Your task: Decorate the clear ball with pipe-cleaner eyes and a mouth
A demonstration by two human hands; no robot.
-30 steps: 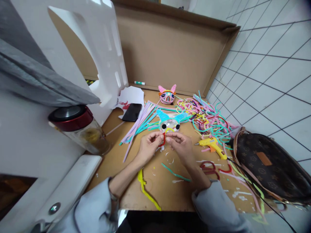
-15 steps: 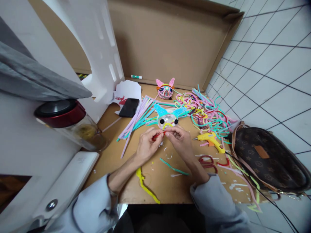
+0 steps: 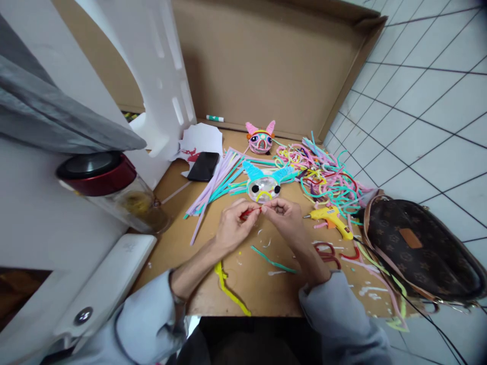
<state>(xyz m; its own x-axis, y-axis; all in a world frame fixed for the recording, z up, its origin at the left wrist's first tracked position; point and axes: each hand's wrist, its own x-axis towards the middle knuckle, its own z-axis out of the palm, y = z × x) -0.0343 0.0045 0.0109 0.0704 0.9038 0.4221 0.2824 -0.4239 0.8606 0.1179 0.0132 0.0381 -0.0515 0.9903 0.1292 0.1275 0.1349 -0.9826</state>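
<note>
Between the fingertips of both hands runs a short red pipe cleaner (image 3: 247, 213), mostly hidden by the fingers. My left hand (image 3: 233, 225) is closed on one part of it, and my right hand (image 3: 286, 219) pinches its other end. Just beyond the fingertips lies a clear, round animal face (image 3: 262, 189) with blue fuzzy horns, black eyes and a yellow curved strip. A yellow pipe cleaner (image 3: 232, 294) lies below my left wrist. One teal pipe cleaner piece (image 3: 272, 260) rests between the forearms.
Straight lilac and teal pipe cleaners (image 3: 211, 195) lie left of the face. A tangled heap (image 3: 327, 172), yellow glue gun (image 3: 331, 219), red-handled scissors (image 3: 327, 253) and brown bag (image 3: 422, 248) are on the right. A finished pink-eared head (image 3: 261, 142), phone (image 3: 203, 166) and glass bottle (image 3: 137, 205) stand or lie around.
Both hands have drawn slightly away from the animal face, so more of its yellow strip shows. They still hold the red pipe cleaner. The camera view has shifted a little.
</note>
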